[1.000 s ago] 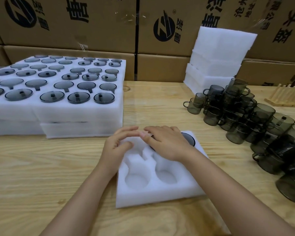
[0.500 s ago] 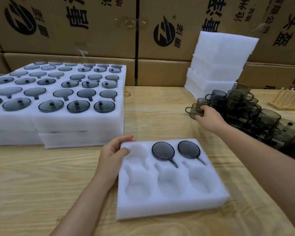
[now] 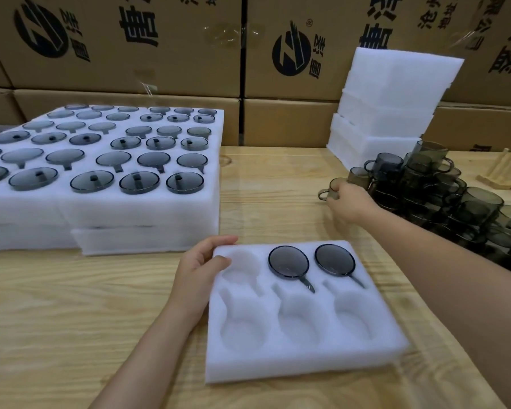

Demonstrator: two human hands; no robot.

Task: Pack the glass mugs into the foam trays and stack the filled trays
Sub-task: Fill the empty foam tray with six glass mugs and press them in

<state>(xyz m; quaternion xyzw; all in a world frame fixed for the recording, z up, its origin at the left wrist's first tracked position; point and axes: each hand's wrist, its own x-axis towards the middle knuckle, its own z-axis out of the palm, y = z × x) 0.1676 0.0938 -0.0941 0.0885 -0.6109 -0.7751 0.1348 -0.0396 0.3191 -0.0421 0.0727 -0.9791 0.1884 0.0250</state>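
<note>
Gripping a mug [image 3: 333,186] at two o'clock.
With right hand [image 3: 351,203] curled round it; free pocket [image 3: 242,261] at eight o'clock, beside left hand [image 3: 198,270] pinching foam tray [image 3: 307,361].

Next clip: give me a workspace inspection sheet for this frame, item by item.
Surface: pale wooden table, grain showing around the work.
Job's things: white six-pocket foam tray in front; two smoky grey glass mugs sit in its back-middle and back-right pockets, the other four pockets are empty. Heap of smoky glass mugs at right. Filled foam trays stacked at left. Plain white foam stack behind the heap.
Clutter: slatted wooden rack at the far right edge.
Grips: left hand holds the tray's back-left corner; right hand grips a loose mug at the heap's left edge.
Cables: nothing seen.
Surroundings: printed brown cardboard boxes along the back.
</note>
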